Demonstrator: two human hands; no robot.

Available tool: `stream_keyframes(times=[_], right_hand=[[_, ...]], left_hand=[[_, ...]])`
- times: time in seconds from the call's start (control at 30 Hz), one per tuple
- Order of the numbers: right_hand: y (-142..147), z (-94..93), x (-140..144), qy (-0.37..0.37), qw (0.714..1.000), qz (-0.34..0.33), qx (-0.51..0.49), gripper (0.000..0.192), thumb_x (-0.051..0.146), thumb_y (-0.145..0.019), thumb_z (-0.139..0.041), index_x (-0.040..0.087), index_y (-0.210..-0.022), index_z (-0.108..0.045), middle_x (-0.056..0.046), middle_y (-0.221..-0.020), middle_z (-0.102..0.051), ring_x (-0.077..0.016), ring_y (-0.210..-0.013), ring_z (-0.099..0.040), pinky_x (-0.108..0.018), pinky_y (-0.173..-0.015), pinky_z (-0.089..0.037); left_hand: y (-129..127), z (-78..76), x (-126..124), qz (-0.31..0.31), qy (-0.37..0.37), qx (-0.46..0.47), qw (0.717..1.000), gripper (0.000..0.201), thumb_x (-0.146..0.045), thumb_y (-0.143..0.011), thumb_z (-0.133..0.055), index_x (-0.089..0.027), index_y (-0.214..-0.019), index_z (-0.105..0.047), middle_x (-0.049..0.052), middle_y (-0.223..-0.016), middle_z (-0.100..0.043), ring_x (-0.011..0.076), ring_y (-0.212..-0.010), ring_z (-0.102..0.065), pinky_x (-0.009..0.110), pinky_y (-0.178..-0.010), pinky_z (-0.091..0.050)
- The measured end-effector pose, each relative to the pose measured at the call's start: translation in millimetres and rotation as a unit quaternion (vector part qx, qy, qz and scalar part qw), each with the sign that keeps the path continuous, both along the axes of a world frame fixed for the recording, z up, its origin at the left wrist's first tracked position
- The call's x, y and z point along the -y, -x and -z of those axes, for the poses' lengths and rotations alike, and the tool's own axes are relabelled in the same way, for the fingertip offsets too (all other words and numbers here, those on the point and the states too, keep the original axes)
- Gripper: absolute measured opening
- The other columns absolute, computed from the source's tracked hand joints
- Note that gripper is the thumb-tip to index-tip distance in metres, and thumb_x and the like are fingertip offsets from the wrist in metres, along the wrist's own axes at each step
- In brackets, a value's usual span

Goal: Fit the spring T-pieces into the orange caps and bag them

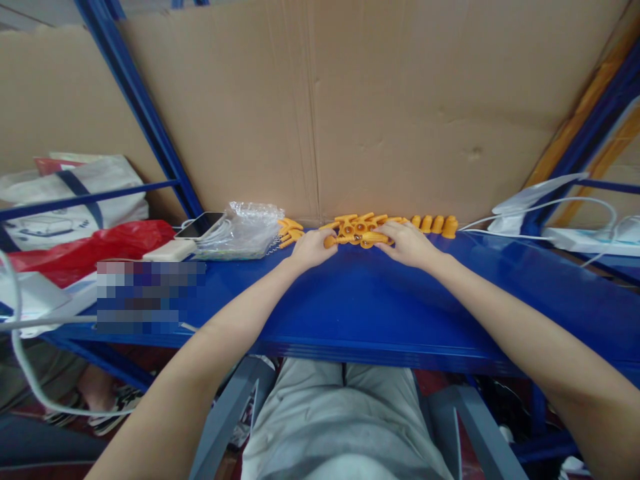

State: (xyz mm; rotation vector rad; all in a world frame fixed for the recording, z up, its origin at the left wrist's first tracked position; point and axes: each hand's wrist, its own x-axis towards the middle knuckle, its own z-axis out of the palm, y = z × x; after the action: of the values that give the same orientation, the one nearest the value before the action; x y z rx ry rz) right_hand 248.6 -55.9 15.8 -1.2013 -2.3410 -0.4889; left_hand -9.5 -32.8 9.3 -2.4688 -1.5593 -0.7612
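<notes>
Along the back of the blue tabletop (345,300) lies a cluster of orange plastic parts (357,227), some with round, cup-like ends. At its left end, my left hand (313,249) is closed with its fingertips around an orange piece (330,241) that has a rounded end. On the other side, my right hand (409,244) has its fingers curled and pressed onto a curved orange part (376,238) at the cluster's front. Just right of that hand, several orange thimble-shaped pieces (437,225) stand in a row. More slim orange pieces (289,231) lie left of my left hand.
A clear plastic bag (245,233), a phone (203,225), a white box-like block (170,251) and a red bag (110,247) crowd the left. White cables (530,235) run at the right. A cardboard wall (380,113) closes the back, between blue posts (135,100).
</notes>
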Motion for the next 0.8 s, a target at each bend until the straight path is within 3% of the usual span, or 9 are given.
stream_keyframes(times=[0.27,0.63,0.8], right_hand=[[6,7.2,-3,0.004,0.998,-0.059,-0.03,0.035,0.03,-0.098,-0.052,0.016,-0.126,-0.068,-0.016,-0.118,-0.07,-0.0313,-0.11,-0.066,-0.048,-0.097,-0.051],[4,8.1,-6,0.025,0.991,-0.112,-0.065,0.037,0.024,-0.096,-0.053,0.024,-0.13,-0.068,-0.014,-0.119,-0.066,-0.0293,-0.104,-0.065,-0.051,-0.095,-0.053],[5,10.4,-7,0.032,0.991,-0.11,-0.076,0.036,0.025,-0.096,-0.055,0.024,-0.129,-0.07,-0.013,-0.118,-0.067,-0.0294,-0.106,-0.065,-0.051,-0.097,-0.052]], left_hand=[[-6,-2.7,9,0.017,-0.005,0.013,1.0,0.03,-0.024,-0.084,-0.066,-0.018,-0.112,-0.075,0.01,-0.098,-0.077,0.0264,-0.092,-0.072,0.034,-0.083,-0.054],[-3,5.1,-2,0.081,0.101,0.101,0.987,0.019,-0.021,-0.082,-0.062,-0.016,-0.096,-0.074,0.002,-0.068,-0.073,0.0177,-0.064,-0.068,0.027,-0.066,-0.051],[-2,4.5,-1,0.071,0.061,0.069,0.993,0.022,-0.022,-0.081,-0.063,-0.016,-0.098,-0.075,0.006,-0.077,-0.076,0.0202,-0.071,-0.07,0.03,-0.07,-0.053]])
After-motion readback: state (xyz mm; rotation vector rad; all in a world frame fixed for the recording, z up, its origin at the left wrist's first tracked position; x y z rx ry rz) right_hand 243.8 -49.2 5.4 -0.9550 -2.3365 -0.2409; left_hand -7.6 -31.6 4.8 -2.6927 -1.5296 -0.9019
